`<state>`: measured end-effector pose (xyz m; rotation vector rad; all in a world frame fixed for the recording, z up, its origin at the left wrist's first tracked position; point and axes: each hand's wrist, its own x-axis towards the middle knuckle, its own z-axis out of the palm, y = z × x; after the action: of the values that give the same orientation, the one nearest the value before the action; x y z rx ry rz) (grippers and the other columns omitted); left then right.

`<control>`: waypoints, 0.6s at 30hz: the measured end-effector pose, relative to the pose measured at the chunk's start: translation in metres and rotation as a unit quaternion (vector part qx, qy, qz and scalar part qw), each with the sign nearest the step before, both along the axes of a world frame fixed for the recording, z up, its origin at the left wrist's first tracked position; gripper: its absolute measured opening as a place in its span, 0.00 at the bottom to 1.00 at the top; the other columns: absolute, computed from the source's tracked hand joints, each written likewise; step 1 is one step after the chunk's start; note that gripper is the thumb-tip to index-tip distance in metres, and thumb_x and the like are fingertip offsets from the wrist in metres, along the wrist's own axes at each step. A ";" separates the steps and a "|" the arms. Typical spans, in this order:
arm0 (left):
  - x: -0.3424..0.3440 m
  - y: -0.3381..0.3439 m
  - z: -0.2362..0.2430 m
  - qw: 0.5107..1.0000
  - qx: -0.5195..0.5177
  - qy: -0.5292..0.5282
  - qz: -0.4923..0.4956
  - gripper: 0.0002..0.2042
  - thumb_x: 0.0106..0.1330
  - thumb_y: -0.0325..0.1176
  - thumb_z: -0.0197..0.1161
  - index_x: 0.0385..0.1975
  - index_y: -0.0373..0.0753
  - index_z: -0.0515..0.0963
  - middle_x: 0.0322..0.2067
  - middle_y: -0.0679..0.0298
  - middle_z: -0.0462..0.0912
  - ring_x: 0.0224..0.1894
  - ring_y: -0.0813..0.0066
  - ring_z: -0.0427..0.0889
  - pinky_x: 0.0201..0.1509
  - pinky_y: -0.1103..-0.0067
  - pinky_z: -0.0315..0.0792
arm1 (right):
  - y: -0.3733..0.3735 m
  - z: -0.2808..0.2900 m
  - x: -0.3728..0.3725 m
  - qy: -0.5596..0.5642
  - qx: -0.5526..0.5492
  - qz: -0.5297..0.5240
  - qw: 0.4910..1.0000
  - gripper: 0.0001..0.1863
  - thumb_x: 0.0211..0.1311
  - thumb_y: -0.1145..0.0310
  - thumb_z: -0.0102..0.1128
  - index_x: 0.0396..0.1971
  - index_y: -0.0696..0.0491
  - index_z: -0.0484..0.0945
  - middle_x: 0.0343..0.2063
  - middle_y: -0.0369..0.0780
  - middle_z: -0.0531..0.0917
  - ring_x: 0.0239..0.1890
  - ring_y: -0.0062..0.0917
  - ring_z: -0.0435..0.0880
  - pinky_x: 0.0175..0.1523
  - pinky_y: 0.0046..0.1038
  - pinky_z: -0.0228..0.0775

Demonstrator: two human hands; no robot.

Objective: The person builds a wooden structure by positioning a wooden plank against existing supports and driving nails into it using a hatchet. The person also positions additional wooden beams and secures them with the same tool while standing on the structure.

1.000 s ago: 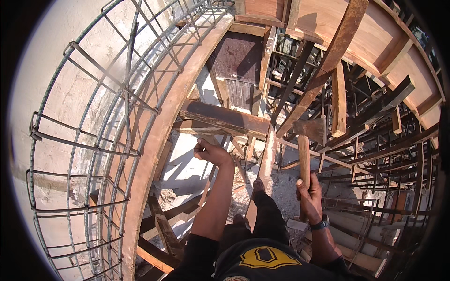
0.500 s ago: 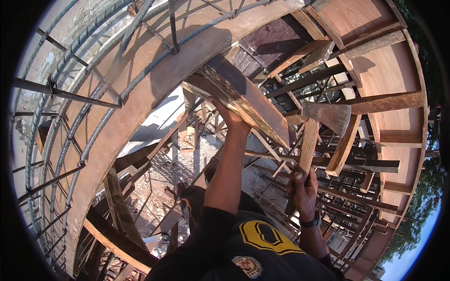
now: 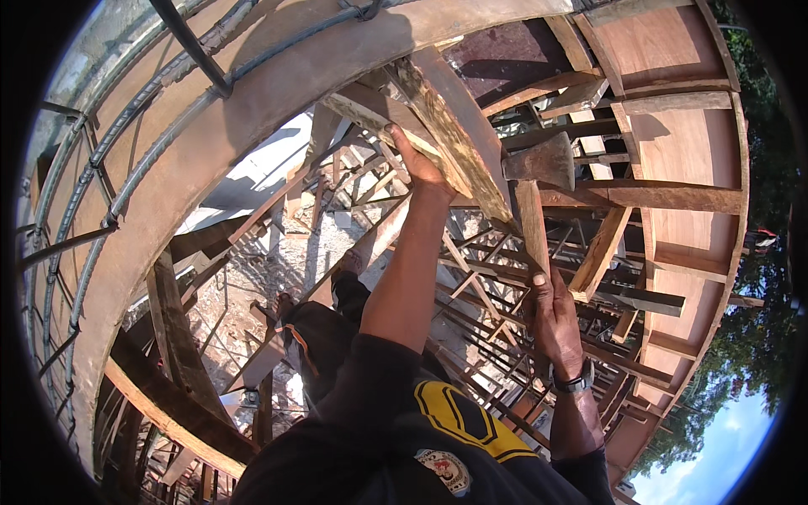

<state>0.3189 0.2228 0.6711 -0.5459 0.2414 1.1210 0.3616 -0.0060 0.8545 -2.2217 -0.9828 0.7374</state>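
My left hand (image 3: 427, 175) grips a thick wooden plank (image 3: 471, 105) from its near side, thumb laid along the wood and most fingers hidden behind it. The plank slants down to the right, its brown face up and its near edge rough and splintered. Another board (image 3: 362, 109) lies close to that hand, beside the plank. My right hand (image 3: 555, 318) is closed round the wooden handle of a hatchet (image 3: 543, 162), which stands upright. Its broad, rusty head is right beside the plank's lower end; whether they touch, I cannot tell.
A curved form wall (image 3: 202, 126) with steel bars (image 3: 101, 168) runs along the left and far side. Plywood panels with timber ribs (image 3: 682, 139) curve round on the right. Timber struts (image 3: 602, 252) cross beneath, above rubble-strewn ground (image 3: 244, 311). My feet rest on a slanting beam.
The hatchet has moved left, its head now beside the plank's end. The plank has turned steeper, with its splintered edge facing more toward me. The whole view has shifted slightly.
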 end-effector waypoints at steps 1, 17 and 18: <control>0.001 -0.005 -0.005 1.000 -0.003 -0.002 0.000 0.39 0.67 0.73 0.37 0.57 0.43 0.73 0.44 0.60 0.80 0.45 0.63 0.80 0.49 0.70 0.78 | 0.003 -0.003 0.000 -0.021 -0.098 0.008 0.995 0.24 0.75 0.45 0.47 0.42 0.54 0.73 0.19 0.28 0.68 0.19 0.12 0.64 0.23 0.19 0.58; 0.013 -0.002 -0.026 0.998 -0.009 0.062 0.020 0.43 0.60 0.79 0.41 0.56 0.43 0.73 0.43 0.61 0.81 0.41 0.64 0.81 0.43 0.66 0.79 | -0.014 0.024 0.009 0.199 0.336 -0.054 0.919 0.27 0.72 0.41 0.47 0.45 0.54 0.71 0.20 0.33 0.70 0.18 0.15 0.67 0.20 0.20 0.58; 0.014 -0.003 -0.028 0.998 0.021 0.045 0.032 0.44 0.60 0.77 0.45 0.63 0.44 0.67 0.53 0.59 0.75 0.52 0.59 0.76 0.54 0.62 0.74 | -0.009 0.012 -0.003 0.109 0.193 -0.064 0.973 0.24 0.74 0.46 0.47 0.45 0.55 0.71 0.20 0.32 0.70 0.19 0.15 0.67 0.22 0.21 0.59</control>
<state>0.3328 0.2197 0.6433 -0.4693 0.2794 1.2124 0.3590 -0.0153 0.8664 -1.8050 -0.7899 0.6519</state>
